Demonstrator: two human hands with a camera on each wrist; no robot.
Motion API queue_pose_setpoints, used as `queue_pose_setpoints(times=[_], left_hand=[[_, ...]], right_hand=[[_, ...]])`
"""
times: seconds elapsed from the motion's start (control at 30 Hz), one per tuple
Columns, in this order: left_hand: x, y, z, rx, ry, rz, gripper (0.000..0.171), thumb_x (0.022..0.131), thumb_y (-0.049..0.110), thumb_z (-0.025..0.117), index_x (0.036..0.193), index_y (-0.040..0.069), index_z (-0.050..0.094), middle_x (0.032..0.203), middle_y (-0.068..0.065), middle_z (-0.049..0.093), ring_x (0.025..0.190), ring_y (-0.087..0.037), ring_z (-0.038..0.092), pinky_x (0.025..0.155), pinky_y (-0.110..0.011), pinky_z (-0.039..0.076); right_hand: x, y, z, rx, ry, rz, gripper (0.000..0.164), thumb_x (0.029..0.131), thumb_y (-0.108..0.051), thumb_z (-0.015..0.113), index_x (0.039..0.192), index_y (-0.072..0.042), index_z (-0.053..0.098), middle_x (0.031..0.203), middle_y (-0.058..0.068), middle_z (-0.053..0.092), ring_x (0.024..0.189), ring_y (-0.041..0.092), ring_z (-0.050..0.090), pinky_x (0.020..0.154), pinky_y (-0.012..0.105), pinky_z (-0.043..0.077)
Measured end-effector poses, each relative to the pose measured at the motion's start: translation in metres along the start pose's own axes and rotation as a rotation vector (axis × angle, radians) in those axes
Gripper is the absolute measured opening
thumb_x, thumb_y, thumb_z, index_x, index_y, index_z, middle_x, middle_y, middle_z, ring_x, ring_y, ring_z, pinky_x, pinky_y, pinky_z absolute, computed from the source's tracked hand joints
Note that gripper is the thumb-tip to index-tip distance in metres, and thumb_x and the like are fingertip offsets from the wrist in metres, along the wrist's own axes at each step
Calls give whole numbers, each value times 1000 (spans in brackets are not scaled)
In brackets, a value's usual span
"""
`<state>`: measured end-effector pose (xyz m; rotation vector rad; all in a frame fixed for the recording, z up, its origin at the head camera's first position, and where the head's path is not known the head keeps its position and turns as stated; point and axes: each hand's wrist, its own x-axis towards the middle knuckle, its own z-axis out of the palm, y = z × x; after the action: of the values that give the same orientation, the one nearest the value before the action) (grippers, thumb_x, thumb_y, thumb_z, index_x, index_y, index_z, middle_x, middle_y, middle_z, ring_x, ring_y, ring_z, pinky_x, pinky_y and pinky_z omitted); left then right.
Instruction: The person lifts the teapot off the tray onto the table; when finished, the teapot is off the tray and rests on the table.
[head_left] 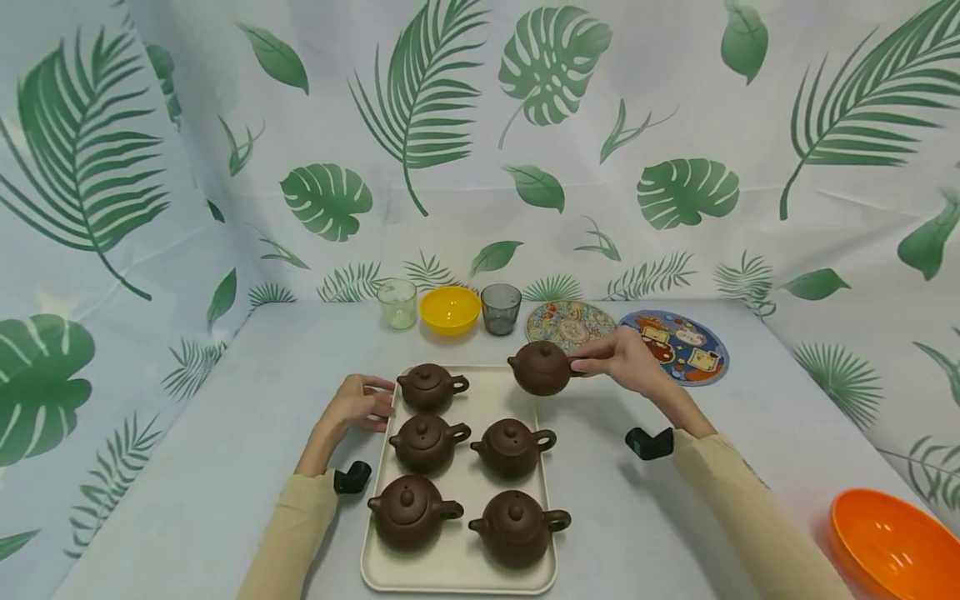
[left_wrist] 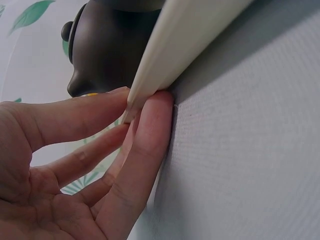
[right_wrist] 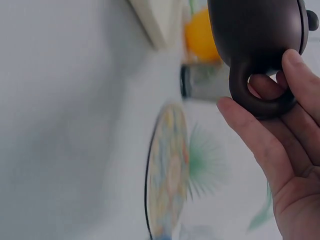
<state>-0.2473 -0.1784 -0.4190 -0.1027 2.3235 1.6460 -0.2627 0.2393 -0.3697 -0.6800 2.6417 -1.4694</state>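
My right hand (head_left: 626, 360) holds a dark brown teapot (head_left: 542, 369) by its handle (right_wrist: 262, 105), raised over the far right corner of the cream tray (head_left: 457, 578). Its spout points left and its lid is on. With the left hand (head_left: 356, 406) I pinch the tray's left rim (left_wrist: 150, 82) near the far end, fingertips on both sides of it. On the tray stand several similar teapots: three down the left, the farthest teapot (head_left: 429, 387) beside my left fingers, and two on the right, a middle teapot (head_left: 510, 449) and a near teapot (head_left: 516, 529).
Along the back stand a green-tinted glass (head_left: 397, 305), a yellow bowl (head_left: 450, 312) and a grey glass (head_left: 500, 309). Two round patterned mats, one floral (head_left: 570, 322) and one blue (head_left: 701, 346), lie behind my right hand. An orange bowl (head_left: 892, 542) sits at the near right.
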Motion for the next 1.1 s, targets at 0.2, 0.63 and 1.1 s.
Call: queue_pose_setpoints(times=[0.2, 0.63, 1.1], left_hand=[[0, -1, 1, -3, -6, -1, 44, 82, -13, 56, 126, -13, 53, 99, -22, 63, 67, -14, 63, 57, -30, 59], [3, -4, 1, -14, -9, 28, 45, 81, -12, 61, 125, -13, 53, 94, -19, 63, 65, -14, 62, 56, -31, 59], [2, -1, 0, -18, -3, 6, 46, 80, -13, 63, 125, -12, 53, 96, -20, 62, 66, -15, 62, 57, -33, 59]], right_hand=[[-24, 16, -45, -91, 25, 24, 23, 86, -9, 70, 103, 7, 72, 85, 17, 73, 74, 17, 72, 67, 24, 58], [-81, 66, -109, -134, 39, 167, 27, 88, -6, 68, 103, 16, 67, 84, 6, 74, 74, 12, 71, 65, 21, 56], [-96, 92, -116, -42, 14, 160, 19, 87, 0, 66, 97, 16, 69, 91, -17, 70, 76, 11, 71, 68, 17, 55]])
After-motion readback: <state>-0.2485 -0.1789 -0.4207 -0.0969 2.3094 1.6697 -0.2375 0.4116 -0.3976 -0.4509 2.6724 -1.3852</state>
